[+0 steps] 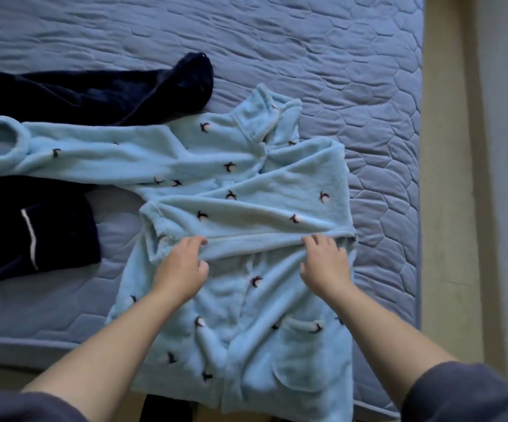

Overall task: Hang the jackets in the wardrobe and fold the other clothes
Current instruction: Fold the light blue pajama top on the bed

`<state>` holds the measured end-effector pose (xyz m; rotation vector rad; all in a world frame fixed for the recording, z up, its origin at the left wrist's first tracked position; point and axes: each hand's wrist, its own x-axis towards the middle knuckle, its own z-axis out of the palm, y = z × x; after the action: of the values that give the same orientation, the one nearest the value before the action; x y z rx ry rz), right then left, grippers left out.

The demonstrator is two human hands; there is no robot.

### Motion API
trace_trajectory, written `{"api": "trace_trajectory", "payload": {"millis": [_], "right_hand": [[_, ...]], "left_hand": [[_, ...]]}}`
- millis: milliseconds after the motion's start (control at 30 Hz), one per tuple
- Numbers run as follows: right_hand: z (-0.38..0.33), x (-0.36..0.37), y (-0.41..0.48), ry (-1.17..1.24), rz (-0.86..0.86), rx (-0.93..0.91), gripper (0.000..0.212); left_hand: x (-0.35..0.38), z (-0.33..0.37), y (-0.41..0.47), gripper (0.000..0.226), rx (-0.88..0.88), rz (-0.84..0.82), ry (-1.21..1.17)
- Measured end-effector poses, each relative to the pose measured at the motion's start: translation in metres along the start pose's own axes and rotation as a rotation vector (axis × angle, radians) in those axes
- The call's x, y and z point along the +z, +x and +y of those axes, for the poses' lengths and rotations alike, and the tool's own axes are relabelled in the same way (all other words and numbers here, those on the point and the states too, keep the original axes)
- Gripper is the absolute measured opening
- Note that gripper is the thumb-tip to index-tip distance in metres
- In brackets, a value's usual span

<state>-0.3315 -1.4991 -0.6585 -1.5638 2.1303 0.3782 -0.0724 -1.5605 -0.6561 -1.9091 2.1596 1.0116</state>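
Note:
A light blue fleece top with small dark bird motifs lies spread on the bed, collar away from me and hem hanging over the near edge. One sleeve stretches out to the left; the other is folded across the chest. My left hand and my right hand both rest at the middle of the garment, fingers curled round the lower edge of the folded sleeve. A dark navy garment lies behind the outstretched sleeve.
The bed has a blue quilted cover. Another dark navy piece with a white stripe lies at the left, below the outstretched sleeve. Pale floor runs along the right side of the bed.

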Motion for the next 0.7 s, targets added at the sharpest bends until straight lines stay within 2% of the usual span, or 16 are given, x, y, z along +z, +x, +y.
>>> {"api": "trace_trajectory", "payload": {"millis": [133,300,333,400,467,533,633,700], "right_hand": [[-0.109,-0.014,0.016,0.035,-0.021,-0.145,0.054],[-0.246,-0.015,0.064,0.047,0.009,-0.309,0.053],[-0.27,-0.014,0.075,0.05,0.025,-0.335,0.054],[-0.312,-0.01,0.096,0.054,0.06,-0.368,0.057],[-0.343,-0.005,0.115,0.071,0.085,-0.383,0.058],[-0.361,0.0,0.127,0.071,0.098,-0.383,0.058],[-0.374,0.005,0.133,0.03,0.099,-0.354,0.065],[-0.384,0.001,0.133,0.019,0.059,-0.333,0.069]], "left_hand": [[-0.073,-0.072,0.02,0.034,-0.116,0.158,-0.104],[-0.159,-0.178,0.061,0.038,-0.287,0.425,-0.024],[-0.175,-0.198,0.07,0.039,-0.279,0.51,0.032],[-0.201,-0.232,0.091,0.04,-0.142,0.641,0.188],[-0.218,-0.257,0.114,0.042,0.035,0.621,0.33],[-0.226,-0.271,0.135,0.049,0.128,0.488,0.531],[-0.239,-0.28,0.152,0.057,0.092,0.311,0.922],[-0.257,-0.284,0.152,0.053,-0.001,0.257,1.006]]}}
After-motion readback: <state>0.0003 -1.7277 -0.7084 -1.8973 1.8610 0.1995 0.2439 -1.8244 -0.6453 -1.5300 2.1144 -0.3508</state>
